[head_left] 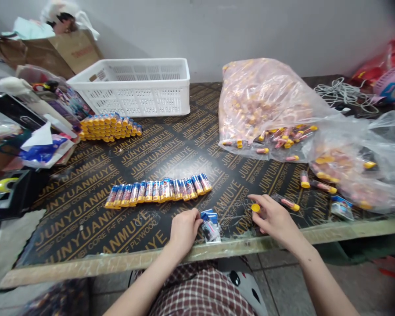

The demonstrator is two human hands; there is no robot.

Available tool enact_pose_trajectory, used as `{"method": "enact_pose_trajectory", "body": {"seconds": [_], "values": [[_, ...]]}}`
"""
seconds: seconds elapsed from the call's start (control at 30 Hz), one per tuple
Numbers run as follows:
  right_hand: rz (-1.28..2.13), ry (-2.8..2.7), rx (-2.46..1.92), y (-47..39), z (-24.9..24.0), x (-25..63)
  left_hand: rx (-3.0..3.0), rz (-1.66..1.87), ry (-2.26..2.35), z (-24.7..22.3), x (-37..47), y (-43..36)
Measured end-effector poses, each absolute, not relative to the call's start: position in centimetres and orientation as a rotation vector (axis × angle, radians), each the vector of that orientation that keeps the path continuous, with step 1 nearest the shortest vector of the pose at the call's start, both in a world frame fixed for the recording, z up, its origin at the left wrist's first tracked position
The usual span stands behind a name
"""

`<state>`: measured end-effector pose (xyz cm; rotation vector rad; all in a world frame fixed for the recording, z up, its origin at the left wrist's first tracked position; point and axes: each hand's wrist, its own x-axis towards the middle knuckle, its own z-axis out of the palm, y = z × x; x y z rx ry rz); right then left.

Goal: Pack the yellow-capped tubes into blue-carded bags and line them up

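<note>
Gripping a yellow-capped tube (256,207) between thumb and fingers, the right hand (273,215) is over the counter (181,151) by its near edge; little but the cap shows. The left hand (183,228) has its fingertips closed on small blue-and-clear wrappers (213,228), lying between the two hands. Just beyond, a row of blue-wrapped tubes (165,189) lies side by side, and a stack of similar ones (110,128) sits far left, in front of the white basket (186,90); these look finished. Plain tubes (290,204) lie loose at right, and many more fill the large clear bag (238,92) farther off, so much seems left. Printed counter surface shows between row, basket and bag, probably the widest room for moving. Loose tubes and a second bag (388,151) crowd the right side; the taped near edge (118,262) runs beneath the wrists.
</note>
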<state>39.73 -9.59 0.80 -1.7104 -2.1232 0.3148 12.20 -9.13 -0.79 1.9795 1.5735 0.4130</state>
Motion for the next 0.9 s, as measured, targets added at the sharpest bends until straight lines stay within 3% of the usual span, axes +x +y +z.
{"method": "enact_pose_trajectory", "body": {"seconds": [0.1, 0.37, 0.9], "values": [[0.394, -1.903, -1.567, -10.3, 2.2, 37.6, 1.853, 0.609, 1.513, -0.7, 12.0, -9.2], [0.662, -1.485, -1.323, -13.0, 3.0, 32.4, 0.739, 1.019, 1.18, 1.3, 12.0, -8.4], [0.38, -1.581, -1.215, -13.9, 2.1, 29.9, 0.381, 1.197, 1.195, 2.6, 11.7, -7.4]]}}
